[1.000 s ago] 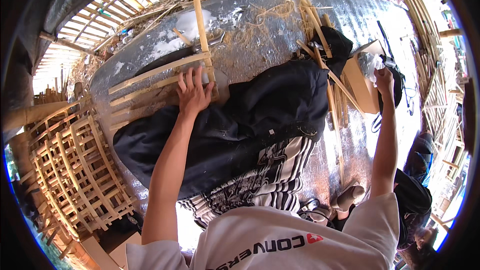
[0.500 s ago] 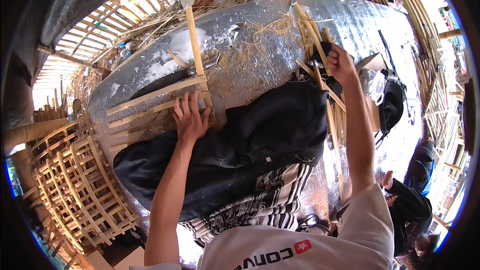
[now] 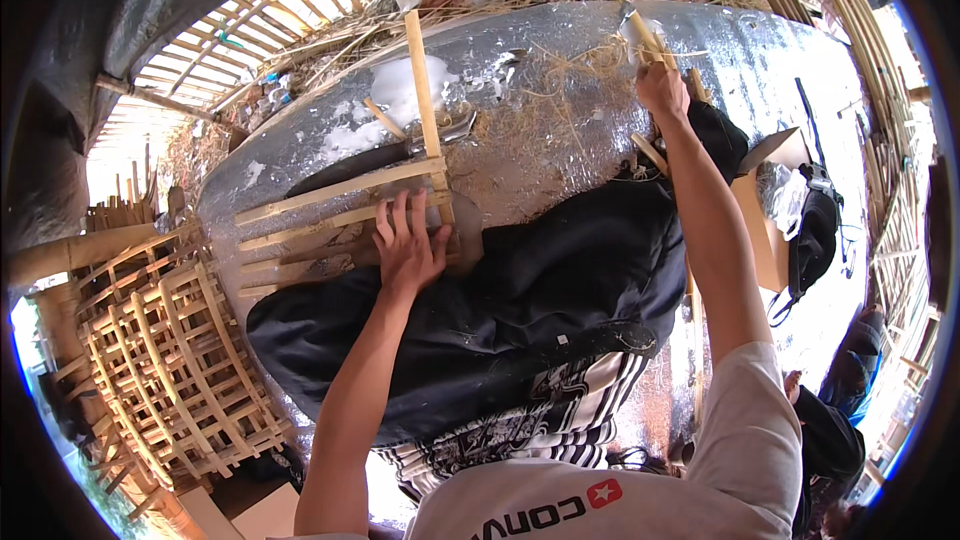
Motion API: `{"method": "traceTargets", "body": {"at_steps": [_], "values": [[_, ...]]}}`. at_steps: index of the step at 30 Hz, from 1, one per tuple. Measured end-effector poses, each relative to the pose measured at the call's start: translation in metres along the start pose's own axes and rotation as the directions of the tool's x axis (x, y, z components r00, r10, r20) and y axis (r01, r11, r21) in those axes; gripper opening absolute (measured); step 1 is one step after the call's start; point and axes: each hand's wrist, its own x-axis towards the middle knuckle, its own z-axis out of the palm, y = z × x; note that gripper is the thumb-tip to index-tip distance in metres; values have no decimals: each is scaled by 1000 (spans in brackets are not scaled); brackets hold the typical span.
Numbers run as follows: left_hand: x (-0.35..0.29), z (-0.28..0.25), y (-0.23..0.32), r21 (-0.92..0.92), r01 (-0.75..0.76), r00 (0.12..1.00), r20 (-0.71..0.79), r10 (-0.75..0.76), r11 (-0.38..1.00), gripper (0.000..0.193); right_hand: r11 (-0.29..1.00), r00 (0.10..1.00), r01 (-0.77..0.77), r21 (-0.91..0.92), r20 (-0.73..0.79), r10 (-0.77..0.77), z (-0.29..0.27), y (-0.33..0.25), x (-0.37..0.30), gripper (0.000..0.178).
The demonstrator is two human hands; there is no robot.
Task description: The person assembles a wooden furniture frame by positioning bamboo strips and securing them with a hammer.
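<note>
Resting the left hand [image 3: 408,248], spread wide apart, on a comb-shaped frame of pale bamboo slats [image 3: 340,191], left of centre on silvery foil sheeting [image 3: 720,50], over to the right hand [image 3: 663,92], curled over a long tan bamboo stick [image 3: 644,30], cannot tell if clamped, then rumpled black cloth [image 3: 560,275] nearer the body.

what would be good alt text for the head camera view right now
A person's left hand lies spread on a slatted wooden frame; the right hand is at a pale stick, its grip unclear. Nearer the body lies black cloth, with a silvery sheet beyond.
</note>
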Motion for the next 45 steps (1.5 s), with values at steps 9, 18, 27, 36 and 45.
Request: {"method": "traceTargets", "body": {"at_steps": [9, 18, 27, 36, 45], "values": [[-2, 8, -4, 22, -4, 999, -32, 5, 1000, 69, 994, 992, 36, -103, 125, -23, -5, 0, 26, 34], [1, 13, 0, -34, 29, 999, -25, -30, 999, 67, 988, 987, 137, -78, 92, -130, -89, 54, 52, 45], [-2, 9, -7, -32, 81, 997, -4, -81, 996, 66, 990, 998, 63, 124, 0, -64, -117, 75, 47, 34], [-5, 12, -11, -18, 48, 998, -27, -48, 999, 67, 829, 983, -186, 527, 100, 156, -178, 118, 62, 37], [-2, 22, -7, -48, 11, 997, -71, -14, 999, 68, 539, 941, 23, 842, -200, 274, -292, 183, 77, 26]]}}
